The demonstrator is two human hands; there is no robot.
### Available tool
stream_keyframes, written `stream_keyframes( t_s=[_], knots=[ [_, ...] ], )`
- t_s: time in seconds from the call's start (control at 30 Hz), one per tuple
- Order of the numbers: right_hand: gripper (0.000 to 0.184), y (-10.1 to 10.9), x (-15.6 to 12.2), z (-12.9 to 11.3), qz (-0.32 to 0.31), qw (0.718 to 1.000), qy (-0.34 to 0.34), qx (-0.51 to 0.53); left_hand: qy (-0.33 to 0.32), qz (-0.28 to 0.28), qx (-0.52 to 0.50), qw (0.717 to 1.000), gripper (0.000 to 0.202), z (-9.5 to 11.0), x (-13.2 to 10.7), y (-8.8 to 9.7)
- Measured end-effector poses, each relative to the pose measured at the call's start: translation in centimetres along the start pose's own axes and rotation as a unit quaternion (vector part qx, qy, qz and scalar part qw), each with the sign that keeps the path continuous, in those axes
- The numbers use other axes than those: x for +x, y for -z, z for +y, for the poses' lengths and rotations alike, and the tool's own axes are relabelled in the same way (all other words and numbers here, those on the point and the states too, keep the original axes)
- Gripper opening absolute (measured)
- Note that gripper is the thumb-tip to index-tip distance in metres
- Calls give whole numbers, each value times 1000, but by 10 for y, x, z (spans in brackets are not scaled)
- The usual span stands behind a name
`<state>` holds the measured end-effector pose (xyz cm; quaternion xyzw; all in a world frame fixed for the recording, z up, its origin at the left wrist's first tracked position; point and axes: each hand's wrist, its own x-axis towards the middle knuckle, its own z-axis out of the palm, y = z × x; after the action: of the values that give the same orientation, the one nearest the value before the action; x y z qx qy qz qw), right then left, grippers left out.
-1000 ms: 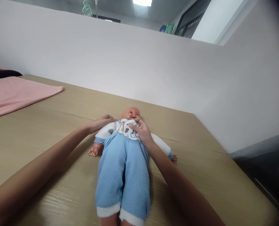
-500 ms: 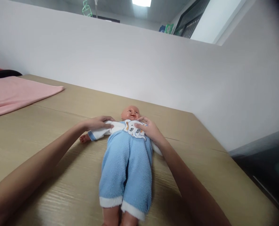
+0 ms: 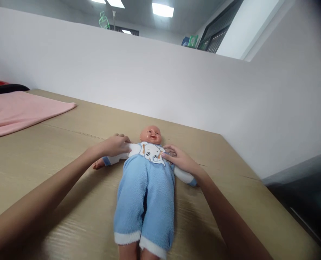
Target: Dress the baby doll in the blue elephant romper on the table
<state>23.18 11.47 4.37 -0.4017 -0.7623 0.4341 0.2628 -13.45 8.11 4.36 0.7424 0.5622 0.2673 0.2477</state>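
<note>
A plain white wall (image 3: 176, 83) rises behind a broad wood-toned table (image 3: 217, 155). On the table lies a baby doll (image 3: 145, 180) on its back, feet towards the person; take its chest as the middle of a clock, with the head at twelve and the legs running down to six. At about ten, by the wall, I can see part of a black-and-red object (image 3: 8, 87), too cut off to name; in front of it a pink cloth (image 3: 22, 112) lies spread flat.

The person's bare left hand (image 3: 115, 145) is at nine o'clock, its fingers curled over the doll's white upper sleeve. The right hand (image 3: 180, 159) is at three, thumb and fingertips bent near the doll's other shoulder, the thumb touching the edge of the elephant-face patch (image 3: 151, 151) on the chest. I cannot tell whether either hand has fabric pinched or simply rests there.

As for progress, the doll is already dressed: the blue-and-white suit reaches from neck to shins, and both arms are in sleeves, spread outwards. With both hands at the shoulders, I judge the handling unfinished; how much remains, I cannot tell. Smallest of all, one doll hand (image 3: 98, 164) pokes out between eight and nine; the other is hidden.
</note>
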Motion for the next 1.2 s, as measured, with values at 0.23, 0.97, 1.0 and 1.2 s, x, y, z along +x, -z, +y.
stream_keyframes(
  t_s=[0.23,0.97,1.0,1.2],
  knots=[
    [31,-15,-54,40,196,955,114,-193,-26,-129,8,991,14,30,-20,5],
    [17,-25,-76,58,198,895,188,-352,16,-237,-124,964,30,26,-18,15],
    [17,-25,-76,58,197,894,191,-354,21,-239,-136,961,30,24,-17,13],
    [17,-25,-76,57,193,893,190,-359,-30,-222,-53,973,16,25,-17,-4]
  ],
)
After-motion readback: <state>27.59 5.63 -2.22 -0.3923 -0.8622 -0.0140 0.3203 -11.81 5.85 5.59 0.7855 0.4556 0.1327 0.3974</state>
